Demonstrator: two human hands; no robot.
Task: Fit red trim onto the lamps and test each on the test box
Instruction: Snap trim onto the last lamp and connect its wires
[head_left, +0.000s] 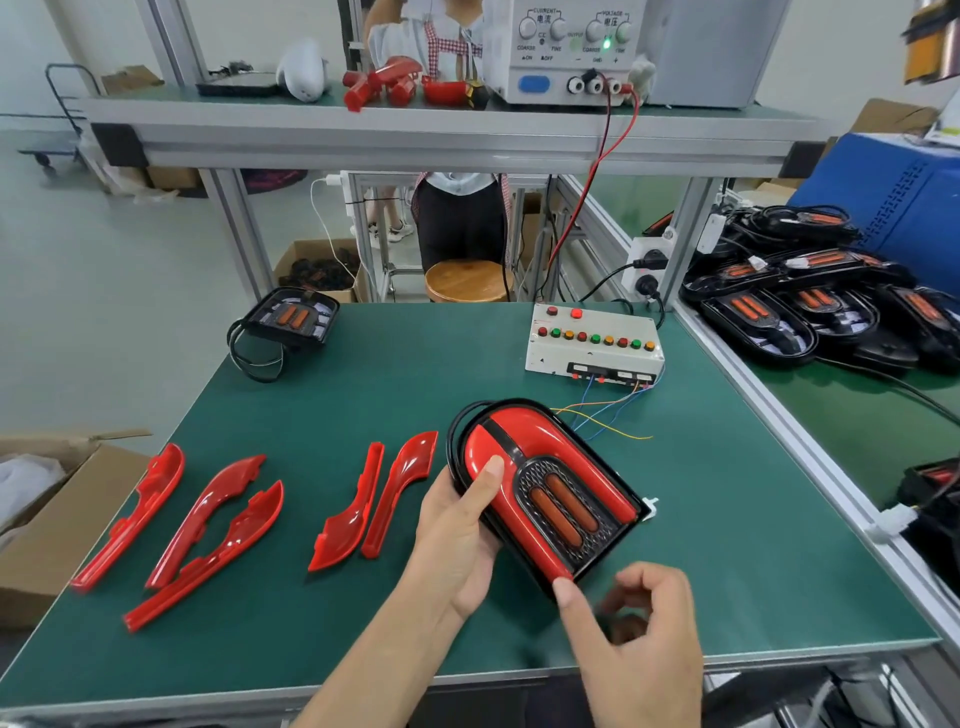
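Note:
A black lamp (571, 499) with red U-shaped trim on its face is held above the green table (322, 384). My left hand (457, 535) grips its left side, thumb lying on the red trim. My right hand (634, 639) is at the lamp's near end, thumb against the tip of the trim, fingers curled below. The white test box (592, 340) with coloured buttons stands behind, loose coloured wires (602, 415) trailing from it. Several loose red trim pieces (208, 525) lie to the left. Another bare lamp (291, 317) sits at the far left.
A heap of black lamps (810, 306) fills the side bench at right. A power supply (571, 49) stands on the upper shelf beside more red parts (395, 83). A cardboard box (47, 519) sits left of the table. A person stands behind the bench.

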